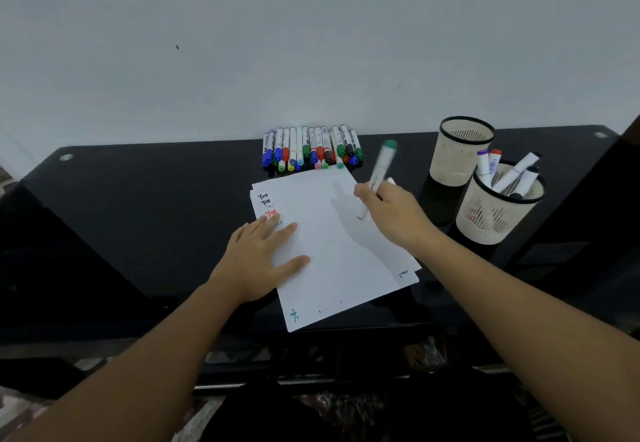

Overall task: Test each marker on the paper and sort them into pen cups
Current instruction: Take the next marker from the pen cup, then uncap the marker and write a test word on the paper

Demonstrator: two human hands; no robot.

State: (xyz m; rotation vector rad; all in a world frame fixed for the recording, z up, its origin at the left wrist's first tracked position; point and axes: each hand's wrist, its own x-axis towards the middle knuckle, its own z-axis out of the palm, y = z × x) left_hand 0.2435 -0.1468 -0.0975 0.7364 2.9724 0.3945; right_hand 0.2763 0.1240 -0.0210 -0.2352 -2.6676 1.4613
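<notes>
Currently you work at the glossy black table (145, 206). The white paper stack (332, 251) lies centred, pinned by your left hand (258, 258), fingers spread flat. Your right hand (393, 214) pinches a green-capped white marker (379, 171), blurred, above the paper's right edge. Judgement: testing done, sorting next. The far mesh cup (462, 150) looks empty; the near one (498, 206) holds markers. The untested row (311, 149) stays clear.

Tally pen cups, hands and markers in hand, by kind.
Pen cups: 2 (far cup, near cup)
Hands: 2 (left hand, right hand)
Markers in hand: 1 (green-capped marker)
Total: 5
</notes>
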